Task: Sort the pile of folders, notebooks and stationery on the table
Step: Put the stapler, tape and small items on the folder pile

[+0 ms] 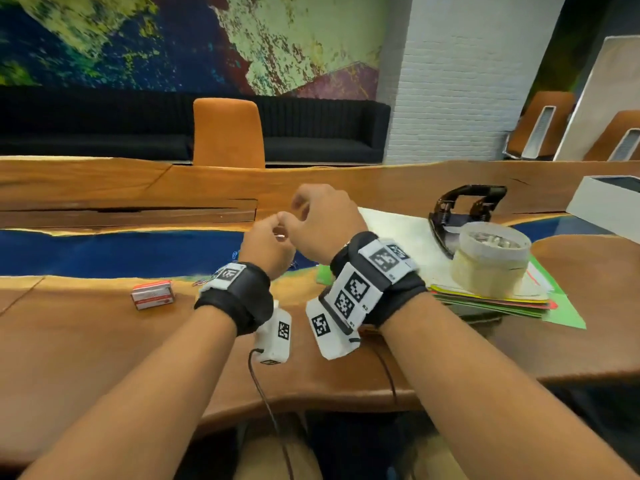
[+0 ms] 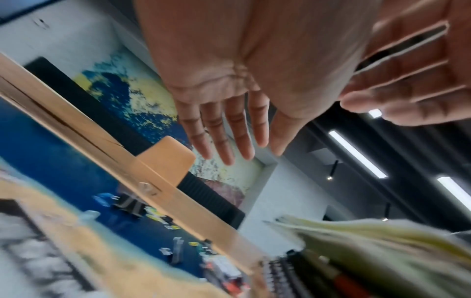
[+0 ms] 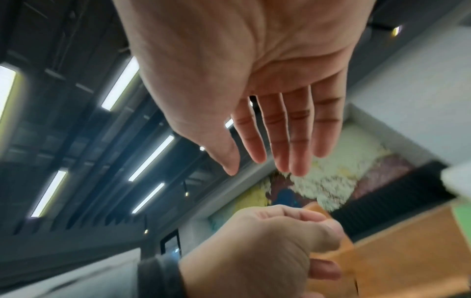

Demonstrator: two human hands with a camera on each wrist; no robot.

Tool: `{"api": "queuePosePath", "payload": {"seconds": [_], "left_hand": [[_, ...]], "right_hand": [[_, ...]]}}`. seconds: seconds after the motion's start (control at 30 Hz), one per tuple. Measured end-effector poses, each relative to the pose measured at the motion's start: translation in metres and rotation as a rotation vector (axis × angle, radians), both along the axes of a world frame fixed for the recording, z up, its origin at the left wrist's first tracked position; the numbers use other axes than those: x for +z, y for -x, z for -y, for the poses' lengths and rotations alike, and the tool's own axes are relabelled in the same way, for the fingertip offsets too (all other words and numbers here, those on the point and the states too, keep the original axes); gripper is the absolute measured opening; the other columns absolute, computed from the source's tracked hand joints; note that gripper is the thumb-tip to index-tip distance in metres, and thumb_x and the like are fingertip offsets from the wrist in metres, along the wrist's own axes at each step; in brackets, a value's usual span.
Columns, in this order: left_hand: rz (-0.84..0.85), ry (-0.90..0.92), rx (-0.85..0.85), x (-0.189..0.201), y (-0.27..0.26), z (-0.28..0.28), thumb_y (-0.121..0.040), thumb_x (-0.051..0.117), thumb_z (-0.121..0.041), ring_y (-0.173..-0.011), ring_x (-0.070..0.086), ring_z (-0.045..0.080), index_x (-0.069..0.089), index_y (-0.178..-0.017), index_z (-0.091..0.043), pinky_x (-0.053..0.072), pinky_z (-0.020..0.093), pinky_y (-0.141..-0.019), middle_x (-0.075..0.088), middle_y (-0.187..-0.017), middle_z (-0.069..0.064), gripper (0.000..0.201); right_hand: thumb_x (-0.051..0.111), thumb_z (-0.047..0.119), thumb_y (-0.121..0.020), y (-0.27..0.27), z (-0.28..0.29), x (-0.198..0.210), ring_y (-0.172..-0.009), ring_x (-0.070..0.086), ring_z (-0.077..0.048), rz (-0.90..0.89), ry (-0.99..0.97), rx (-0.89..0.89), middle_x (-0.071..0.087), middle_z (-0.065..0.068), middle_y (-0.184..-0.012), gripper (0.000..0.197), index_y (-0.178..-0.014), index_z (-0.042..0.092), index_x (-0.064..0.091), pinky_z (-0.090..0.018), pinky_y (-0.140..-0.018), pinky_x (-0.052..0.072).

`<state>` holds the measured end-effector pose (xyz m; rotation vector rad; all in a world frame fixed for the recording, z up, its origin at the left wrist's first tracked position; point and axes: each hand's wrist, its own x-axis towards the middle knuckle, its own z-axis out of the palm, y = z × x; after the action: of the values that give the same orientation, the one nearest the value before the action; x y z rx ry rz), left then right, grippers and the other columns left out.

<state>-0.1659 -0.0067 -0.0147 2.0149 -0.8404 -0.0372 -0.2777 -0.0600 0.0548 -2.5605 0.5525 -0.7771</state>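
At the left of the table a small red and white box is seen lying flat. Just right of it, binder clips are scattered on the table's blue strip. Above them the left hand is held in the air, close against the right hand. The left fingers are shown straight and pressed together in the left wrist view, yet they appear curled in the right wrist view, so it cannot be told whether anything is pinched. The right fingers are shown straight and pressed together in their own view. A thin dark strip is seen lying across them, but the hold on it cannot be told. Further right, the pile of folders lies on the table. A round pale tub is set on top, with a black hole punch just behind.
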Motion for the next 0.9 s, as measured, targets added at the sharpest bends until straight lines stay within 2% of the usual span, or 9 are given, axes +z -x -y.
{"api": "queuePosePath", "payload": {"seconds": [0.1, 0.17, 0.27, 0.37, 0.47, 0.6, 0.7, 0.83, 0.9], "left_hand": [[0.028, -0.3, 0.106, -0.03, -0.028, -0.032, -0.089, 0.052, -0.013, -0.078, 0.051, 0.022, 0.052, -0.078, -0.026, 0.039, 0.03, -0.07, 0.06, -0.084, 0.0, 0.018], [-0.025, -0.392, 0.127, -0.049, -0.042, -0.048, -0.087, 0.058, -0.019, -0.093, 0.059, 0.024, 0.065, -0.097, -0.027, 0.047, 0.034, -0.08, 0.067, -0.105, 0.003, 0.015], [-0.08, -0.476, 0.092, -0.073, -0.053, -0.064, -0.081, 0.07, -0.025, -0.109, 0.061, 0.021, 0.066, -0.118, -0.028, 0.049, 0.034, -0.095, 0.066, -0.124, 0.0, 0.036], [-0.129, -0.506, -0.027, -0.083, -0.053, -0.075, -0.078, 0.077, -0.022, -0.096, 0.061, 0.016, 0.07, -0.106, -0.028, 0.049, 0.031, -0.089, 0.069, -0.109, -0.003, 0.029], [-0.061, -0.516, -0.045, -0.089, -0.06, -0.083, -0.081, 0.076, -0.013, -0.099, 0.059, 0.017, 0.067, -0.116, -0.024, 0.045, 0.027, -0.088, 0.066, -0.116, 0.0, 0.038], [-0.051, -0.548, -0.052, -0.089, -0.072, -0.083, -0.081, 0.076, -0.02, -0.118, 0.055, 0.021, 0.06, -0.13, -0.025, 0.044, 0.033, -0.097, 0.059, -0.132, 0.001, 0.052], [-0.109, -0.462, -0.068, -0.084, -0.096, -0.07, -0.084, 0.066, -0.01, -0.124, 0.053, 0.022, 0.059, -0.129, -0.032, 0.045, 0.034, -0.099, 0.055, -0.139, 0.001, 0.05], [-0.155, -0.246, -0.072, -0.059, -0.135, -0.028, -0.09, 0.056, -0.003, -0.113, 0.059, 0.025, 0.068, -0.114, -0.017, 0.045, 0.029, -0.09, 0.066, -0.122, 0.006, 0.029], [-0.21, -0.198, -0.091, -0.052, -0.148, -0.002, -0.091, 0.058, -0.007, -0.102, 0.062, 0.028, 0.066, -0.1, -0.018, 0.048, 0.033, -0.084, 0.068, -0.113, 0.011, 0.016]], "right_hand": [[0.06, 0.032, -0.09, -0.038, -0.019, -0.031, -0.089, 0.061, -0.024, -0.185, -0.033, 0.064, 0.065, -0.002, -0.101, 0.017, -0.1, 0.019, 0.063, -0.034, -0.076, 0.051], [0.059, 0.026, -0.091, -0.056, -0.024, -0.055, -0.097, 0.06, -0.027, -0.341, -0.057, 0.089, 0.063, -0.005, -0.11, 0.019, -0.107, 0.016, 0.062, -0.034, -0.078, 0.049], [0.061, 0.024, -0.088, -0.075, -0.026, -0.094, -0.102, 0.061, -0.029, -0.532, -0.077, 0.086, 0.062, -0.007, -0.117, 0.031, -0.118, 0.016, 0.059, -0.035, -0.082, 0.052], [0.065, 0.025, -0.085, -0.089, -0.026, -0.129, -0.095, 0.063, -0.028, -0.644, -0.08, 0.074, 0.066, -0.008, -0.112, 0.034, -0.117, 0.015, 0.06, -0.033, -0.078, 0.053], [0.067, 0.025, -0.083, -0.099, -0.031, -0.149, -0.09, 0.064, -0.028, -0.686, -0.123, 0.075, 0.068, -0.009, -0.108, 0.03, -0.112, 0.017, 0.06, -0.036, -0.081, 0.056], [0.067, 0.032, -0.08, -0.115, -0.033, -0.154, -0.096, 0.063, -0.029, -0.704, -0.11, 0.042, 0.066, -0.006, -0.108, 0.034, -0.11, 0.02, 0.06, -0.041, -0.086, 0.055], [0.057, 0.021, -0.08, -0.135, -0.026, -0.139, -0.105, 0.059, -0.031, -0.569, -0.201, -0.036, 0.063, -0.005, -0.113, 0.03, -0.11, 0.019, 0.062, -0.043, -0.089, 0.054], [0.051, 0.024, -0.089, -0.176, -0.006, -0.11, -0.119, 0.052, -0.036, -0.361, -0.412, -0.209, 0.056, -0.011, -0.126, 0.031, -0.117, 0.016, 0.058, -0.049, -0.098, 0.048], [0.051, 0.027, -0.09, -0.195, 0.014, -0.105, -0.12, 0.052, -0.036, -0.303, -0.496, -0.314, 0.056, -0.013, -0.13, 0.034, -0.119, 0.014, 0.06, -0.05, -0.099, 0.047]]}}
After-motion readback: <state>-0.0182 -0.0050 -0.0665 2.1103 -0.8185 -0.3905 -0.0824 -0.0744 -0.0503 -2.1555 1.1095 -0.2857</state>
